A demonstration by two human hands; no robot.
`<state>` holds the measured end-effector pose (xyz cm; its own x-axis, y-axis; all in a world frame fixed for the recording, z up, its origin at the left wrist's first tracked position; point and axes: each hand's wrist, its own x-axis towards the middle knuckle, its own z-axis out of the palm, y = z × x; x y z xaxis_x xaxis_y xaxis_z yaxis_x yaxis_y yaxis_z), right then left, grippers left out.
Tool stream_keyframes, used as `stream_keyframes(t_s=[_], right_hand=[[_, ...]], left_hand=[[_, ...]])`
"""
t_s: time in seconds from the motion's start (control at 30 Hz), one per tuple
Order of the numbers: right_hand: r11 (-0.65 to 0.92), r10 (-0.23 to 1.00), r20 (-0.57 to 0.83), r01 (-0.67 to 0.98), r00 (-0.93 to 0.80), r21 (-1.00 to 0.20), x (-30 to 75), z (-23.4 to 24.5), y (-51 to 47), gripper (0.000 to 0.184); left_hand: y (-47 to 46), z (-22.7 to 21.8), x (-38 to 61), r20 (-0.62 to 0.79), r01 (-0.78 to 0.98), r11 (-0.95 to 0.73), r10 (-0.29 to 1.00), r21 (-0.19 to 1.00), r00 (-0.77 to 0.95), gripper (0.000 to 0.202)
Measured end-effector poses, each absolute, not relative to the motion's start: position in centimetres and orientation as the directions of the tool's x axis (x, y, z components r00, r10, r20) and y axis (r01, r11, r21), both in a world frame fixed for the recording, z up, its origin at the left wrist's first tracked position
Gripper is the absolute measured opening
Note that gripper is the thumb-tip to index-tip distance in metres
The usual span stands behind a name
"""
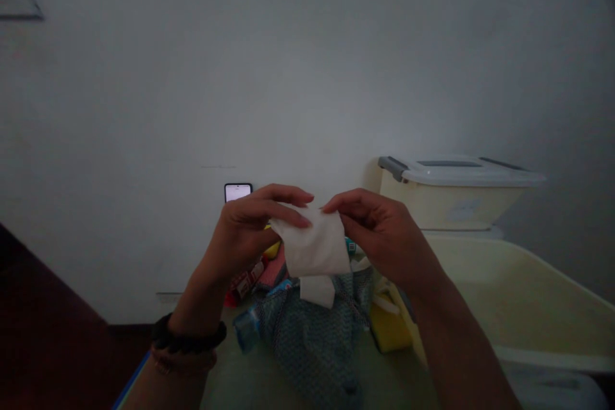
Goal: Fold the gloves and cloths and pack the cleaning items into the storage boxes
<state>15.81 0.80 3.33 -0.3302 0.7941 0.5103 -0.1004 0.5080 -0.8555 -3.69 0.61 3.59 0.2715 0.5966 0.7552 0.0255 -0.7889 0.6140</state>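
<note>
Dim grey wall back there, cluttered table below. Your left hand and right hand both pinch the top edge of that white cloth, held over the knit fabric. Tug unevenly and it could probably slip from one grip, or tear if it's thin.

White tissue: soft, unmarked, lightly creased. Hangs opened out in the air, gripped along its upper part, lower edge nearly straight, slightly tilted. Smaller white flap visible just below; joined or separate, cannot tell.
</note>
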Motion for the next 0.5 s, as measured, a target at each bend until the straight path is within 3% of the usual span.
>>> stream_keyframes(t_s=[0.13,0.2,0.33,0.5], right_hand=[[0.444,0.842,0.444,-0.075,-0.308,-0.893,15.80,3.66,0.55,0.012],[0.418,0.855,0.416,-0.065,-0.308,-0.906,15.76,3.74,0.48,0.014],[0.460,0.846,0.461,-0.069,-0.269,-0.885,15.64,3.71,0.50,0.011],[0.486,0.844,0.489,-0.071,-0.222,-0.871,15.57,3.70,0.44,0.010]], left_hand=[[0.68,3.48,-3.85,0.633,-0.012,-0.672,0.691,0.740,0.349,0.026],[0.73,3.40,-3.77,0.598,-0.022,-0.628,0.730,0.778,0.332,0.026],[0.71,3.23,-3.73,0.579,-0.005,-0.594,0.781,0.804,0.233,0.024],[0.23,3.26,-4.47,0.537,-0.048,-0.561,0.759,0.826,0.367,0.042]])
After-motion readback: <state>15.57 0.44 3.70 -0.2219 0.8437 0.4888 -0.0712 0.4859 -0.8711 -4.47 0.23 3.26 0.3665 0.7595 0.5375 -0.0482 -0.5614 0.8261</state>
